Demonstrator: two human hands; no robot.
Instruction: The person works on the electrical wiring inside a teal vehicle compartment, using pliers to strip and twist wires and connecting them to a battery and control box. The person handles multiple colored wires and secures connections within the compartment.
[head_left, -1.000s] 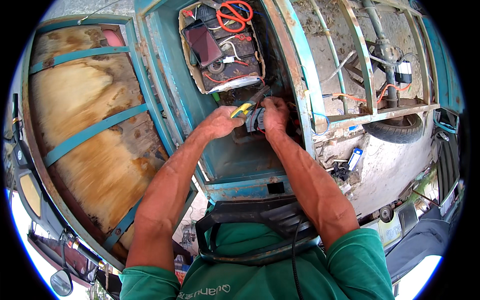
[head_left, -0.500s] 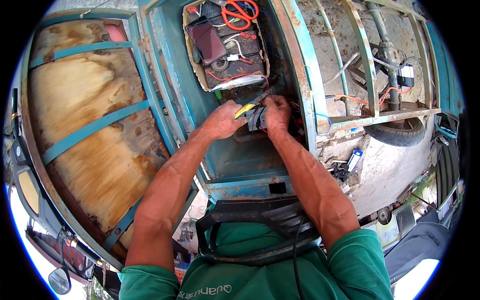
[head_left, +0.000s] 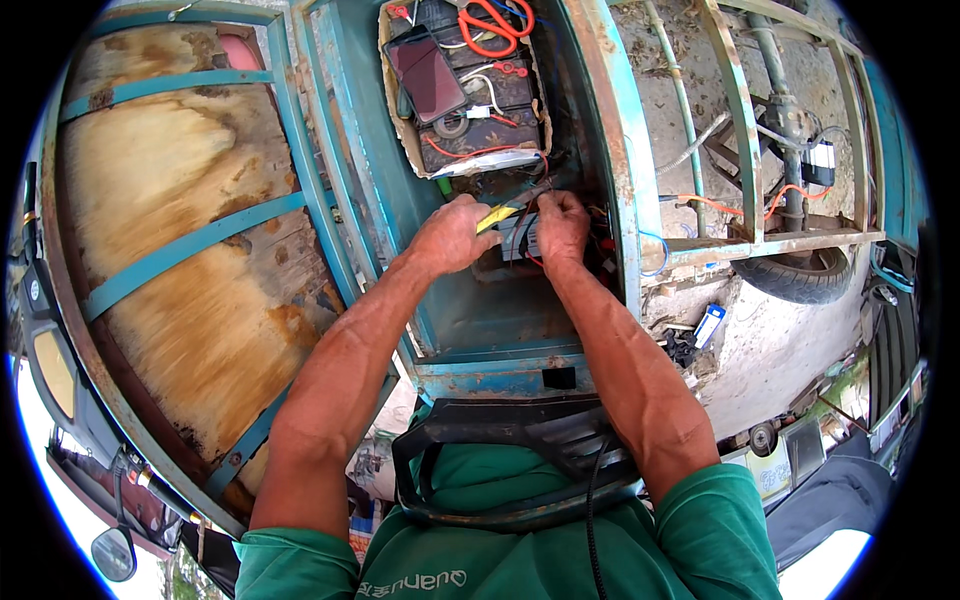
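Note:
Inside the teal metal compartment (head_left: 490, 325), both my hands are close together. My left hand (head_left: 452, 235) is closed around a yellow-handled tool (head_left: 497, 217), whose narrow dark end points toward my right hand. My right hand (head_left: 563, 225) is closed in a pinch by that end; what lies between its fingertips is too small to make out, though thin wires run there. Beneath the hands sits a grey finned box (head_left: 517, 240), partly covered by them. Just beyond is an open carton (head_left: 405, 140) of dark battery blocks with red and white leads.
On the batteries lie a smartphone (head_left: 428, 78), orange-handled scissors (head_left: 495, 28) and a tape roll (head_left: 450, 126). A stained wooden panel (head_left: 190, 240) in a teal frame is at left. To the right are a rusty open frame (head_left: 735, 120) and a tyre (head_left: 795, 275).
The view has shifted slightly, so the compartment and carton appear a little lower and further right. My right fingers have moved slightly; the left hand keeps its hold on the tool.

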